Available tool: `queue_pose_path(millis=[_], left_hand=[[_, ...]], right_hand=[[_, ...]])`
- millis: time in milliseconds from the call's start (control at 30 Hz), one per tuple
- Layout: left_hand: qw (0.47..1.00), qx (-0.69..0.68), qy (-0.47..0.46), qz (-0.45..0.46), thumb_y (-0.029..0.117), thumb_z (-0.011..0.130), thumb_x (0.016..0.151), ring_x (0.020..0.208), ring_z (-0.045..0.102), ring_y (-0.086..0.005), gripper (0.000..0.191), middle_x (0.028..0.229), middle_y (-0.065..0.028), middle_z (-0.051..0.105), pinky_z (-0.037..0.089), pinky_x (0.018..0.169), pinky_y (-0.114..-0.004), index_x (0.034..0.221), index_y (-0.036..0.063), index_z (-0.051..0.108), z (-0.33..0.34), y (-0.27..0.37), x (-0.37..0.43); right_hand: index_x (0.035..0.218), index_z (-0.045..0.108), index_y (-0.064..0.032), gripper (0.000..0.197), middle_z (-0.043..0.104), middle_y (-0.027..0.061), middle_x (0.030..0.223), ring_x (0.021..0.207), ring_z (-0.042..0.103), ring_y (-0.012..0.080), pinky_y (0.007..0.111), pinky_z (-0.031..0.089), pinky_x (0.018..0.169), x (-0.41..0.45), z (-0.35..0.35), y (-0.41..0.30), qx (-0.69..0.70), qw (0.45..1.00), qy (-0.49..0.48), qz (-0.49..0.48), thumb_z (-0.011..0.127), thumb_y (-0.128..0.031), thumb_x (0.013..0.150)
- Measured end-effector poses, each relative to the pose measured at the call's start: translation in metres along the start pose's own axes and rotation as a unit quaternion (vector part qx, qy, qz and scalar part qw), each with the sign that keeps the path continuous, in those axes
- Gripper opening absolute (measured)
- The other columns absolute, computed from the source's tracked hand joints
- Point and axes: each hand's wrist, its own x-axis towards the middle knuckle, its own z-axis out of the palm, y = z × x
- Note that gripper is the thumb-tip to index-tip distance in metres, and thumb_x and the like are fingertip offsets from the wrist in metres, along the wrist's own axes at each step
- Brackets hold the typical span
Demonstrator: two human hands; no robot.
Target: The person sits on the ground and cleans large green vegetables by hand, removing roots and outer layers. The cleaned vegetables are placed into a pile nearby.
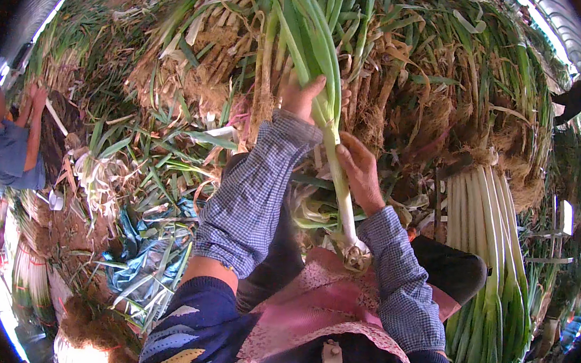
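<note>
One long green onion (340,178), with broad green leaves and a white lower stem, lies lengthwise before me. My left hand (303,97) is closed around its leaves near where they fork. Lower down, my right hand (360,171) has its thumb and fingers on the upper stem. The root end (357,256) rests by my pink apron (327,293), close to my right forearm. A pile of untrimmed green onions with brown roots (374,111) stands just beyond my hands. To my right lie several peeled stalks side by side (479,213).
Loose leaves and peelings (163,160) cover the ground at left, around crumpled blue plastic (144,251). Tied bundles (32,278) lie at the lower left. Another person in a blue shirt (13,152) is at the far left. A metal frame (550,233) stands at right.
</note>
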Motion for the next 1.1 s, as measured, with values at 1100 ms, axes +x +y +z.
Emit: queue_pose_path(millis=[1100], left_hand=[[0.943,0.320,-0.090,-0.007,0.014,0.066,0.083,0.101,0.059,-0.0217,0.044,0.112,-0.0109,0.060,0.049,0.088,-0.035,0.122,0.0025,0.051,-0.014,-0.033,0.004]], right_hand=[[0.093,0.061,0.0026,0.022,0.062,0.0162,0.084,0.075,0.061,0.0323,0.038,0.049,0.066,0.068,-0.009,-0.072,-0.312,0.927,0.061,-0.198,0.064,-0.015,0.080]])
